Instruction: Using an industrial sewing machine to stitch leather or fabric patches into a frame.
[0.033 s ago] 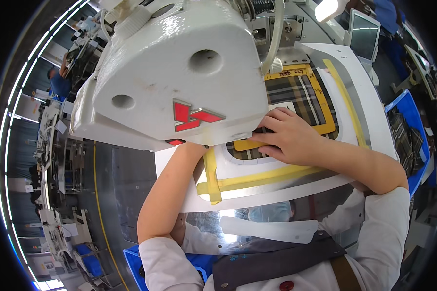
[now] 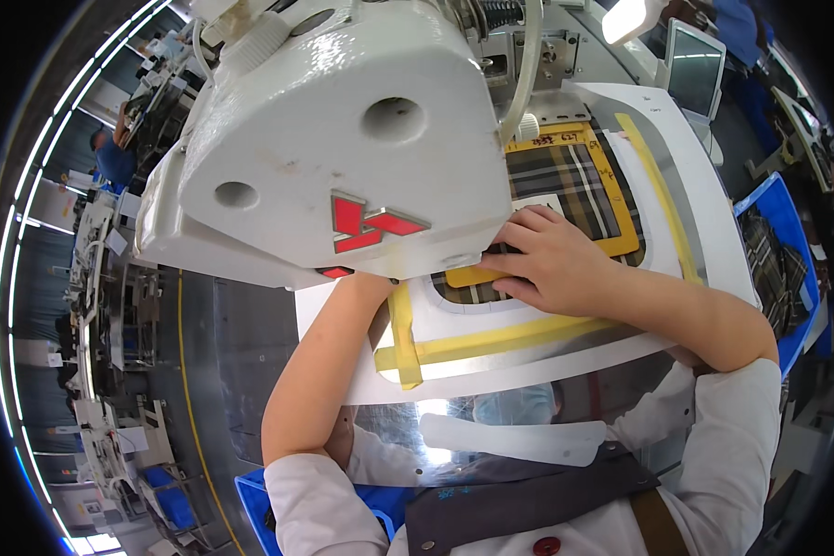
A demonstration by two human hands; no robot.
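My right hand lies with fingers stretched out over a yellow frame-shaped template and the dark plaid fabric inside and around it. A small white piece shows just beyond those fingertips. My left hand reaches under the white sewing machine head; only its wrist end shows, and its fingers are hidden. Template and fabric rest in the opening of a white sheet edged with yellow tape. The machine head also covers the left part of the fabric.
The bulky machine head blocks the upper left. A blue bin of plaid pieces stands at the right, another blue bin below left. A screen and a lamp are at the back right. A white strip lies on the shiny table.
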